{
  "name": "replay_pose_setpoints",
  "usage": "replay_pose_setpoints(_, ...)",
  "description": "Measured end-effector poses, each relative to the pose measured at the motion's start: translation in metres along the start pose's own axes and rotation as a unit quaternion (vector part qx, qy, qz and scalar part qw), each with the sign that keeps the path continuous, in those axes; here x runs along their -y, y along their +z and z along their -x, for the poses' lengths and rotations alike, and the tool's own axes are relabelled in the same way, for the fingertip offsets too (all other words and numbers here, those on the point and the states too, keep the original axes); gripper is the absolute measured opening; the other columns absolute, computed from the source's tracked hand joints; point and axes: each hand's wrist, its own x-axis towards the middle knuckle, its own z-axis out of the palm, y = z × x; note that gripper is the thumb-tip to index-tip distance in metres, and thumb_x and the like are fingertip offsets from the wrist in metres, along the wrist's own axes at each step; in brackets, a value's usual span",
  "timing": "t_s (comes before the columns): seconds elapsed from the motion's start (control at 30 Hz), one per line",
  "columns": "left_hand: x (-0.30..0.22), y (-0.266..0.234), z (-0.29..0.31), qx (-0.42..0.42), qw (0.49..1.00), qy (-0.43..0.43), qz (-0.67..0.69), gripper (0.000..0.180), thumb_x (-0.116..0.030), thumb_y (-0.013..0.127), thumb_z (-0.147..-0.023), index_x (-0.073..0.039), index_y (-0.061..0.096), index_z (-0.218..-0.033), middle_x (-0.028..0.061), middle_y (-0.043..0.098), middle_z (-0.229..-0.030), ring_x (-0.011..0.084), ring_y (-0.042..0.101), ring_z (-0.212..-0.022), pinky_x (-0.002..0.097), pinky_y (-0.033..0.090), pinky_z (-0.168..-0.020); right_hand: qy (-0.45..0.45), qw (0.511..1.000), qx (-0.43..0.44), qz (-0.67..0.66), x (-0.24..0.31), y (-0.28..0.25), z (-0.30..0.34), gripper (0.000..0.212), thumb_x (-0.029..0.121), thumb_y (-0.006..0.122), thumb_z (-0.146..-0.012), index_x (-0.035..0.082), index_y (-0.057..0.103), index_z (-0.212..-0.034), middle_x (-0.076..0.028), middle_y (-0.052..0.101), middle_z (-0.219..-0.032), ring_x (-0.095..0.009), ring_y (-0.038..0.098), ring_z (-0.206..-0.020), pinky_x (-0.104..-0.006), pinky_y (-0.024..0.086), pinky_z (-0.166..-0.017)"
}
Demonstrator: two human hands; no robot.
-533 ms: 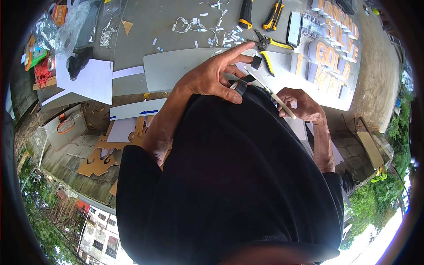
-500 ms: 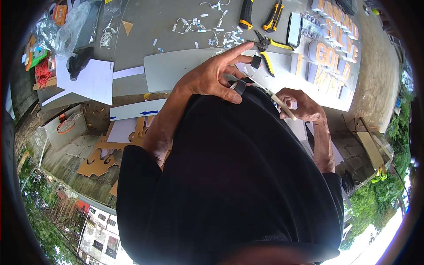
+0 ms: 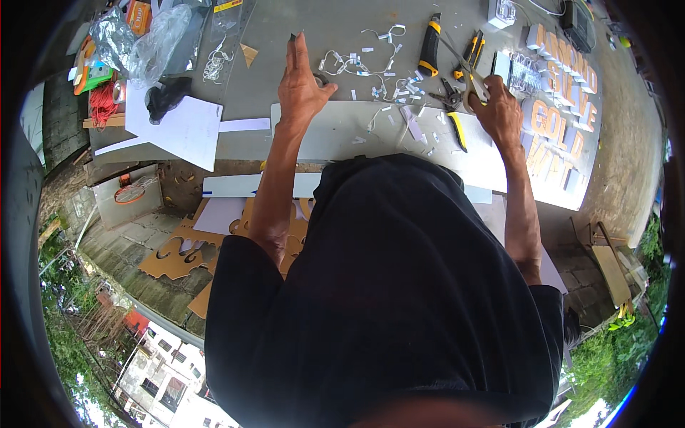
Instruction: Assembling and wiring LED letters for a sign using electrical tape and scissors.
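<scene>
Head view: hands well apart. Left hand raised over the table, fingers straight; dark roll held at the thumb, probably tucked there to spare the fingers. Black scrap at a fingertip, maybe stuck on. Right hand closed round the handles of the scissors, over the table's right side, blades pointing away from the body, likely for safety. Yellow-handled pliers lie near, presumably for easy reach.
</scene>
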Motion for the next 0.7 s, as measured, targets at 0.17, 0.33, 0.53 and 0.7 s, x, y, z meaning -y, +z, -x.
replay_pose_setpoints(0.17,0.02,0.0,-0.022,-0.017,0.998,-0.024,-0.048,0.124,-0.017,0.092,-0.066,-0.015,0.011,-0.161,0.0257,0.025,-0.162,0.0464,0.048,-0.135,0.0474,0.049,-0.106,-0.021,0.996,-0.024,0.08,0.02,0.019,-0.049,0.046,0.034,0.071,-0.081,0.007,0.054,-0.114,-0.016,0.066,-0.1,-0.037,0.071,-0.086,-0.0497,0.056,-0.071)
replay_pose_setpoints(0.33,0.03,0.003,-0.032,0.021,0.992,-0.074,-0.096,0.123,-0.02,0.092,-0.067,-0.016,0.013,-0.161,0.0248,0.024,-0.163,0.0458,0.051,-0.132,0.0475,0.05,-0.105,-0.041,0.992,0.004,0.122,0.025,0.033,-0.067,0.038,0.027,0.069,-0.081,0.006,0.057,-0.11,-0.02,0.067,-0.101,-0.037,0.072,-0.087,-0.0488,0.058,-0.072)
replay_pose_setpoints(0.53,0.035,-0.006,-0.019,-0.008,0.993,-0.063,-0.103,0.118,-0.033,0.091,-0.071,-0.008,0.016,-0.159,0.0272,0.029,-0.16,0.0456,0.052,-0.131,0.0485,0.049,-0.105,-0.122,0.975,0.051,0.179,0.012,0.03,-0.07,0.017,0.018,0.07,-0.087,0.008,0.066,-0.1,-0.013,0.069,-0.107,-0.033,0.07,-0.099,-0.0472,0.058,-0.077)
replay_pose_setpoints(0.7,-0.039,-0.043,0.018,0.1,0.853,-0.087,0.504,0.103,-0.069,0.057,-0.092,-0.004,0.016,-0.161,0.0279,0.032,-0.159,0.0382,0.034,-0.147,0.0514,0.035,-0.115,-0.179,0.966,-0.031,-0.184,0.076,-0.015,-0.039,0.027,0.017,0.074,-0.087,0.012,0.072,-0.113,-0.01,0.068,-0.107,-0.03,0.069,-0.096,-0.042,0.057,-0.079)
